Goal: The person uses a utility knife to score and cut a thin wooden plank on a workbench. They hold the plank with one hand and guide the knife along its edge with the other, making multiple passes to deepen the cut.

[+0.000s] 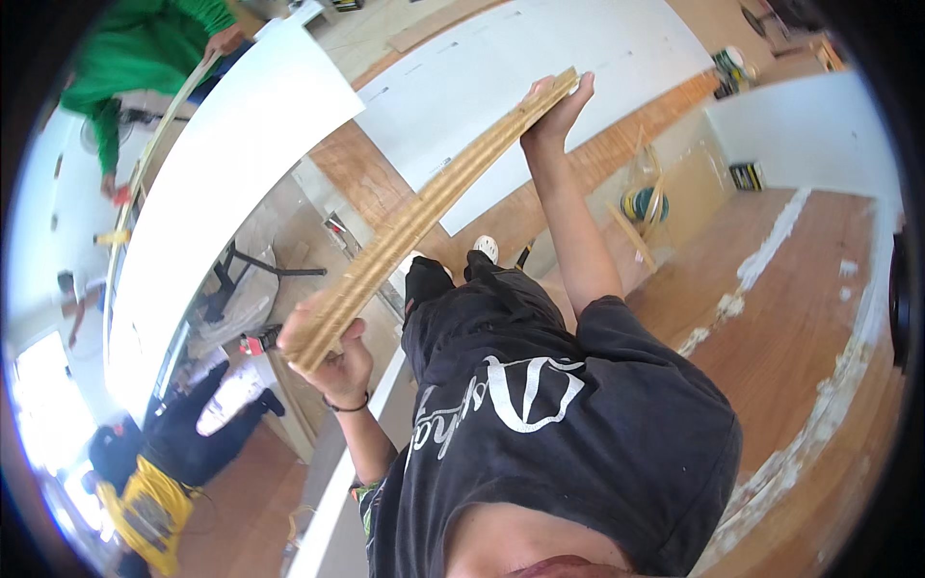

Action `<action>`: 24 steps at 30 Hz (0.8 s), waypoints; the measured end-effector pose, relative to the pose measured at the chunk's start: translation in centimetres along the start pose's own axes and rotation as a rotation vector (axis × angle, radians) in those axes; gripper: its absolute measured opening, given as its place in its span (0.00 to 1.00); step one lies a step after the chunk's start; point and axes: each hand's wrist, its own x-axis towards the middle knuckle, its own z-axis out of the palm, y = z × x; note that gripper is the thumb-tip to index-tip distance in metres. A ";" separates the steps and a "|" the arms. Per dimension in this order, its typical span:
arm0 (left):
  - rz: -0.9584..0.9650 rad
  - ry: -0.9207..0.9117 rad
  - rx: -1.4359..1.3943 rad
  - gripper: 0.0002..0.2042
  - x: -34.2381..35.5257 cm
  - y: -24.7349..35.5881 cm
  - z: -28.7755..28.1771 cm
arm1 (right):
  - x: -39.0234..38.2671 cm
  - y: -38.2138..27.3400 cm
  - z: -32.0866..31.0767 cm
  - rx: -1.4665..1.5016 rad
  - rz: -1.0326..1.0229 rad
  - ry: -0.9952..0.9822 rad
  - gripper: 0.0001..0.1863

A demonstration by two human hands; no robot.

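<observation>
A long wooden plank point(438, 207), with pale stripes running along it, slants across in front of my body. My left hand point(337, 366), with a dark band on its wrist, is closed on the plank's near left end. At the far right end my right hand point(559, 116) grips the plank, its thumb at the tip. The plank hides part of the fingers of both hands. Between my hands it hangs free, raised above the floor.
A large white sheet point(520, 82) lies ahead on wooden boards point(356, 164). At left, a person in a green top point(154, 58) holds a curved white panel point(241, 125). Behind it is a person in yellow point(145, 511). A tub point(641, 204) and a wooden surface with white filler point(771, 250) are at right.
</observation>
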 end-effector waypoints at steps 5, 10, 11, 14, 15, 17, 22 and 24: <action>0.226 -0.282 0.008 0.26 3.7 -1.0 2.9 | 2.3 6.2 -11.3 -0.001 0.011 0.239 0.36; 0.250 -0.567 -0.041 0.25 5.0 -3.7 6.4 | -0.7 11.0 -19.1 -0.193 0.064 0.574 0.38; 0.250 -0.597 -0.029 0.25 4.8 -4.4 7.2 | -1.9 11.2 -19.7 -0.258 0.077 0.654 0.38; 0.254 -0.697 -0.014 0.23 4.5 -6.6 9.7 | -6.2 9.3 -19.7 -0.332 0.269 0.771 0.46; 0.286 -0.724 -0.023 0.23 4.2 -7.1 10.8 | -7.8 8.2 -19.2 -0.287 0.438 0.749 0.50; 0.323 -0.796 -0.037 0.22 3.5 -7.7 12.8 | -10.2 6.9 -16.9 -0.118 0.607 0.715 0.53; 0.547 -0.988 -0.178 0.22 1.4 -8.2 16.9 | -10.4 3.3 -14.8 -0.114 0.847 0.503 0.38; 0.645 -1.029 -0.185 0.19 1.1 -8.1 18.7 | -9.3 1.7 -16.1 -0.070 0.900 0.515 0.30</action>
